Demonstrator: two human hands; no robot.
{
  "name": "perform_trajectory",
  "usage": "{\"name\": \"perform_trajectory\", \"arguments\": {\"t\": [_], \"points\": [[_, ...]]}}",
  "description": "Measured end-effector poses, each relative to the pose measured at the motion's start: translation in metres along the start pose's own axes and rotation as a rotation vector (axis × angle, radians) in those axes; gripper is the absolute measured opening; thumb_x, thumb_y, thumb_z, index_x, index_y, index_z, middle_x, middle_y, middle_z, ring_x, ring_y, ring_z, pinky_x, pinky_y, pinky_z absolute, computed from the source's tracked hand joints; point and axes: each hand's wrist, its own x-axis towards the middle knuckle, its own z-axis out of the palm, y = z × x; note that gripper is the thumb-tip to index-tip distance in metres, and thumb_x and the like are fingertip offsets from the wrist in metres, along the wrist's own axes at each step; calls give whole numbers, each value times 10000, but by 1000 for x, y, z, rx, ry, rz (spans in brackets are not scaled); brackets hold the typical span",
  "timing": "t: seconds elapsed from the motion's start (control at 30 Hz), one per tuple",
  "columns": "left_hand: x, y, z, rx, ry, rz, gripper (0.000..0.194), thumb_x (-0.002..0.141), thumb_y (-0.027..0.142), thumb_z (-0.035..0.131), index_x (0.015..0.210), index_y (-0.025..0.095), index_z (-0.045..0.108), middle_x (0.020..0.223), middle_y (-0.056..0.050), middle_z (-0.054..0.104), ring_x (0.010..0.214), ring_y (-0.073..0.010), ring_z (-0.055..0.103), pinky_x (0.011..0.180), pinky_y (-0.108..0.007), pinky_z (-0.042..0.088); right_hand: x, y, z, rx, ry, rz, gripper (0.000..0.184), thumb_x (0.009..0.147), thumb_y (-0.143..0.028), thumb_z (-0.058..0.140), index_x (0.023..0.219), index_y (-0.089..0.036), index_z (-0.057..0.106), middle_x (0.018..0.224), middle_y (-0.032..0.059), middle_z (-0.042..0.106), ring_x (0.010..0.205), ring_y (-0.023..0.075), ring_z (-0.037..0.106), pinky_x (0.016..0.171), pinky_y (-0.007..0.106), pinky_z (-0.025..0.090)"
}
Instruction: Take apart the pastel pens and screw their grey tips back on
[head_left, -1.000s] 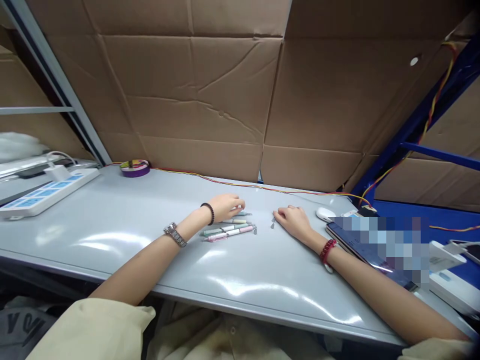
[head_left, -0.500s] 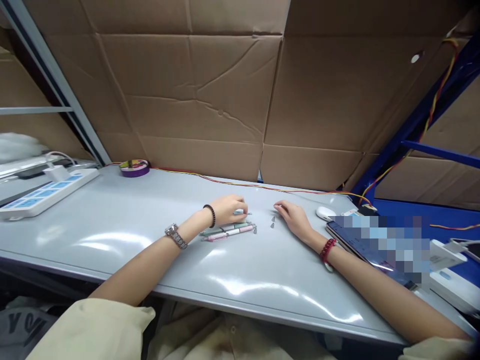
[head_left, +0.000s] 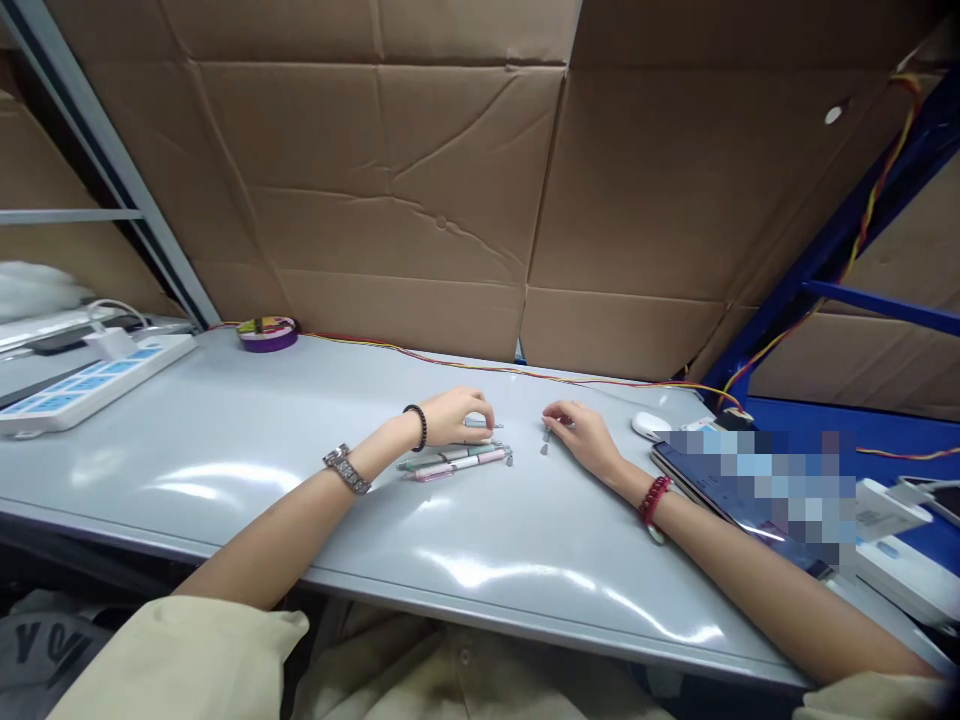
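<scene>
My left hand (head_left: 459, 416) is curled over the table, thumb and fingers around a light blue pen (head_left: 474, 423) whose end shows past the fingertips. Just below it lie a green pen (head_left: 439, 460) and a pink and white pen (head_left: 459, 466), side by side. At the pink pen's right end is a small grey drop-shaped piece (head_left: 510, 461). To the right, my right hand (head_left: 581, 432) pinches at another small grey piece (head_left: 547, 435), partly covered by the fingertips. A similar grey drop-shaped piece (head_left: 544, 449) lies just below.
A white mouse (head_left: 649, 426) and a dark tablet (head_left: 727, 510), partly blurred out, lie beside my right forearm. A purple round tape roll (head_left: 268, 335) stands at the back left, near a white power strip (head_left: 101, 385). Cables (head_left: 420, 355) run along the cardboard wall (head_left: 390, 230).
My right hand has moved slightly left and down, its fingertips closing at the upper grey piece. My left hand stays nearly in place, with its fingers a little more arched.
</scene>
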Motion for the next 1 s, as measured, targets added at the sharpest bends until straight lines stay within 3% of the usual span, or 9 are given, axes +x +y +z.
{"name": "perform_trajectory", "arguments": {"t": [0.17,0.3,0.6,0.77,0.9,1.0], "points": [[-2,-2,-2,-6,21,-32,262,843,434,494,963,240,623,1089,-48,525,1013,-196,512,843,-283,416,0,-4,-2,-36,-60,-17,131,855,-301,512,823,-211,602,785,28,613,766,180,543,682,294,433],[-2,-10,-2,29,23,-84,296,883,402,420,1061,217,567,1053,-65,542,942,-204,533,804,-310,424,0,-6,-3,-68,-88,-63,182,881,-321,481,791,-208,592,777,27,626,773,189,523,681,298,413],[-3,-16,1,59,-15,-152,322,871,479,400,940,226,585,1062,-43,518,838,-179,557,718,-278,438,0,-5,-2,-57,-2,-87,316,947,-325,319,795,-197,564,767,37,612,759,190,508,712,309,398],[-2,-17,1,78,-46,-189,272,864,404,418,841,197,593,1036,-58,526,771,-170,553,693,-281,440,-3,-11,-3,-38,90,-109,249,928,-308,344,849,-192,550,775,40,589,718,178,505,666,289,395],[0,-17,1,84,-40,-193,273,895,303,332,849,190,576,994,-65,535,781,-169,543,703,-278,435,-8,-20,-1,-119,56,-188,171,890,-292,427,887,-179,556,639,3,526,587,150,480,639,285,374],[-1,-17,0,78,-35,-195,287,903,368,333,887,195,562,963,-59,534,794,-179,539,702,-283,433,-11,-25,1,-217,11,-260,159,865,-296,477,893,-168,567,587,-15,503,555,140,471,626,282,351]]}}
